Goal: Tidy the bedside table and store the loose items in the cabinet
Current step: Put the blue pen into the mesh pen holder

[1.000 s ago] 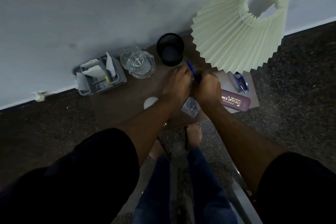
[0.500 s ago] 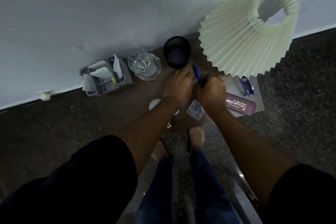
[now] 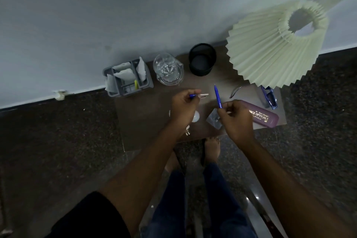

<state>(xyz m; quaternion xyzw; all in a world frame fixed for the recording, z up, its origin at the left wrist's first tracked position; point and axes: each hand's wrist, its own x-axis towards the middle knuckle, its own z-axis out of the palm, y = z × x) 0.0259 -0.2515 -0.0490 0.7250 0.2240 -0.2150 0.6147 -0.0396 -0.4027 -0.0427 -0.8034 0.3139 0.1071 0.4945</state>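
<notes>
Grey caddy (image 3: 127, 78) at 10 o'clock on the tabletop (image 3: 144, 121). Your left hand (image 3: 184, 105) has its fingers pinching a small blue-and-clear pen piece (image 3: 199, 95) mid-tabletop. Your right hand (image 3: 236, 120) has its fingers clamped on the blue pen (image 3: 217, 96), tip toward 12 o'clock. Purple glasses case (image 3: 263, 117) at 3 o'clock.

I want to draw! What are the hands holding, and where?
The right hand pinches a blue pen by its lower end. The left hand pinches a blue-and-clear piece, maybe its cap, by the blue end.
</notes>
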